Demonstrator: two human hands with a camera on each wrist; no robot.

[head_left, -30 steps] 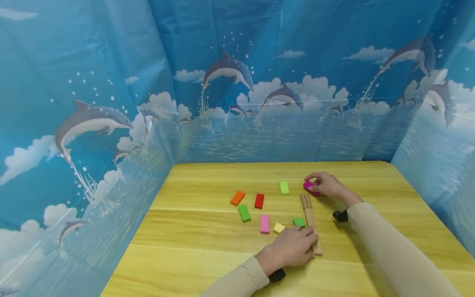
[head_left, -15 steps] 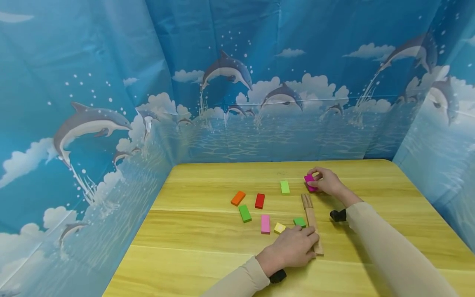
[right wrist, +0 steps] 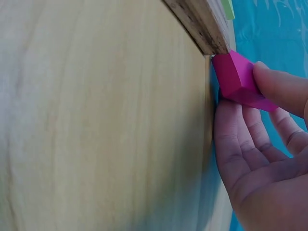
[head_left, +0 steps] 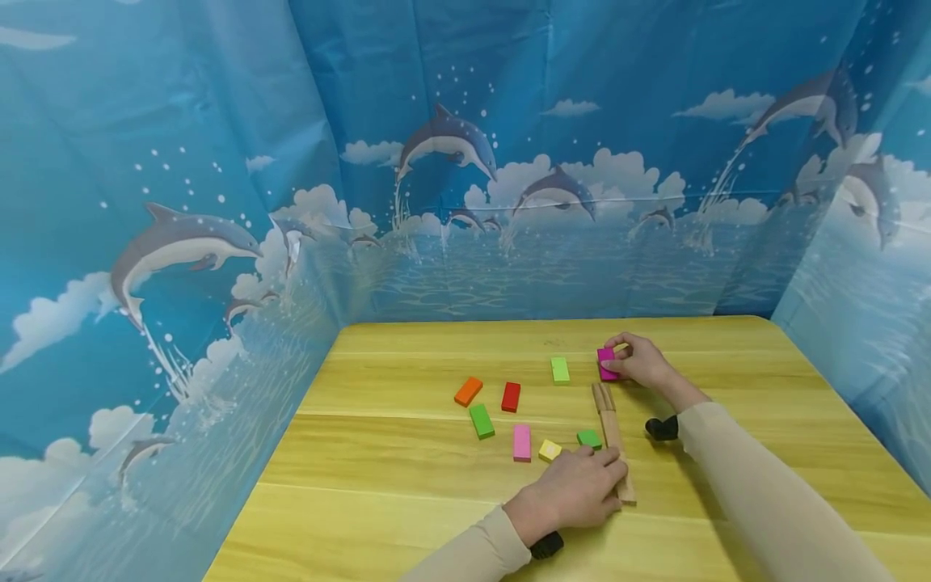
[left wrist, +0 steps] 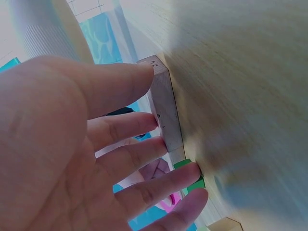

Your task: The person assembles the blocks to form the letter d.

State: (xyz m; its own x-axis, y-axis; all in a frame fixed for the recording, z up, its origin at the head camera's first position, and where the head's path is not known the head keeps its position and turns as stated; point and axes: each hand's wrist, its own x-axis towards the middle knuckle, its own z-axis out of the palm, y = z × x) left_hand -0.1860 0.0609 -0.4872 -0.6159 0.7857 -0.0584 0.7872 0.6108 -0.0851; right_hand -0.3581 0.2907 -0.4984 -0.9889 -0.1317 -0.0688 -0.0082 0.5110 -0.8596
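Note:
My right hand point(head_left: 643, 364) pinches a magenta block point(head_left: 607, 364) between thumb and fingers at the far end of a long wooden strip point(head_left: 609, 424). In the right wrist view the magenta block point(right wrist: 240, 79) stands right at the end of the wooden strip point(right wrist: 204, 24). My left hand point(head_left: 578, 487) lies over the strip's near end. The left wrist view shows this hand's thumb and fairly straight fingers touching the strip point(left wrist: 167, 108), which bears small dark marks. A green block point(head_left: 589, 439) lies beside the strip, just beyond the left fingers, with a yellow block point(head_left: 549, 450) to its left.
Left of the strip lie a pink block point(head_left: 522, 443), another green block point(head_left: 482, 421), a red block point(head_left: 511, 397) and an orange block point(head_left: 469, 391). A light green block point(head_left: 559, 370) is farther back. A dolphin-print curtain point(head_left: 465, 267) surrounds the wooden table point(head_left: 349, 485).
My right hand has turned the magenta block from slanted to nearly in line with the strip and kept its pinch. The left hand has stayed over the strip's near end.

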